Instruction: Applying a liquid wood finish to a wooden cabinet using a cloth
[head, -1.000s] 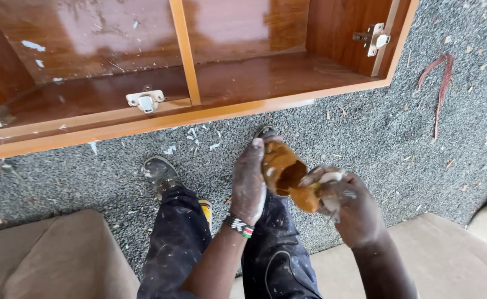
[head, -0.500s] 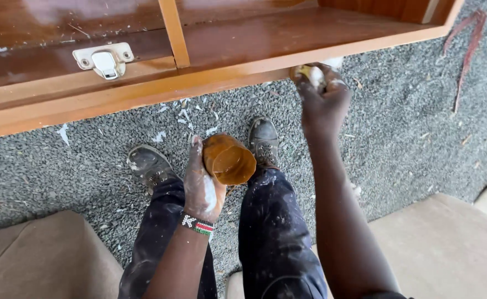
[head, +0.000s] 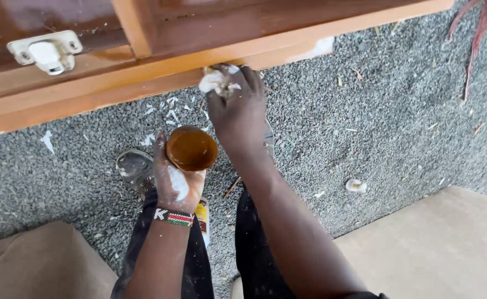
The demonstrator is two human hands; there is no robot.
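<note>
My right hand (head: 238,108) grips a whitish wad of rag (head: 217,81) and presses it against the front edge of a brown wooden cabinet frame (head: 116,91). My left hand (head: 174,177), wearing a beaded wristband, holds a small round container of brown liquid (head: 191,148) just below and left of the right hand. The cabinet's inner faces look glossy dark brown, while its front edge is lighter orange-brown.
A white metal hinge plate (head: 47,51) sits inside the cabinet at upper left. Grey gravel ground (head: 376,127) carries white flakes and wood shavings. My dark trousers and a shoe (head: 135,166) are below. Beige slabs (head: 448,243) lie at the bottom corners.
My right hand has carried the rag from the container up to the cabinet's front edge and slid left along it. My left hand stays low holding the container.
</note>
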